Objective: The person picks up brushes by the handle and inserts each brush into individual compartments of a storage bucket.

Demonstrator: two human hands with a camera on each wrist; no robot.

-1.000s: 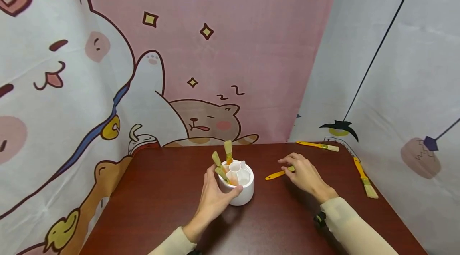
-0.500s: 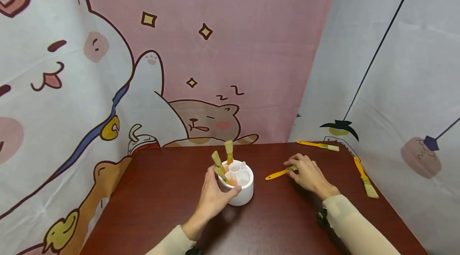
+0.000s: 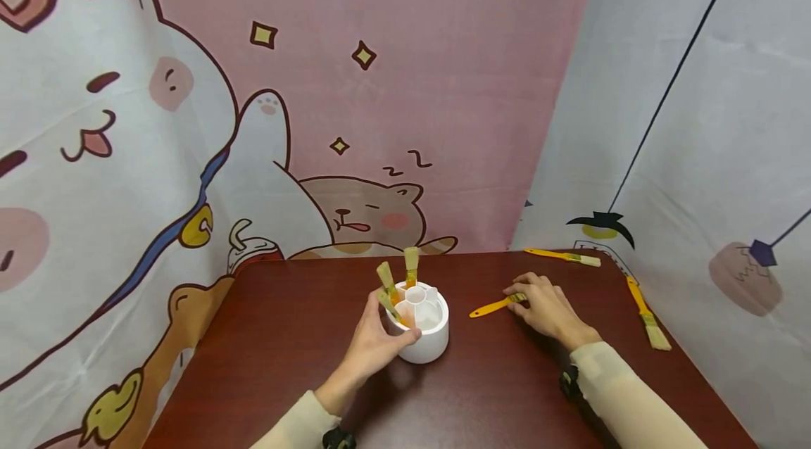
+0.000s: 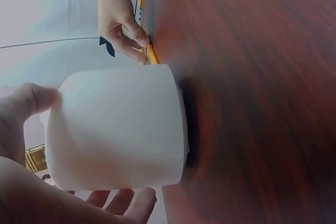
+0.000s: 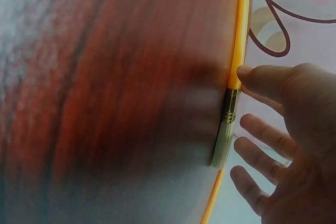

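My left hand (image 3: 374, 340) grips a round white holder (image 3: 426, 347) standing on the table, thumb on the near side and fingers around the left. The holder has a divided top. Three bristle-up paintbrushes (image 3: 412, 262) stand in its compartments, leaning left or upright. In the left wrist view, the holder's smooth wall (image 4: 118, 129) sits between the thumb and the fingers. My right hand (image 3: 548, 308) pinches a yellow-handled paintbrush (image 3: 489, 309) lying on the table, with thumb and index finger near its metal band (image 5: 230, 103). The other fingers are spread loosely.
Another yellow paintbrush (image 3: 560, 256) lies along the table's back edge, right of centre. One more paintbrush (image 3: 648, 315) lies by the right edge. The dark red table (image 3: 285, 336) meets cartoon-printed cloth (image 3: 481, 118) behind and at the sides.
My right hand has shifted slightly to the right along the paintbrush and its fingers have closed in near the metal band. My left hand stays on the holder, whose brushes have tilted slightly.
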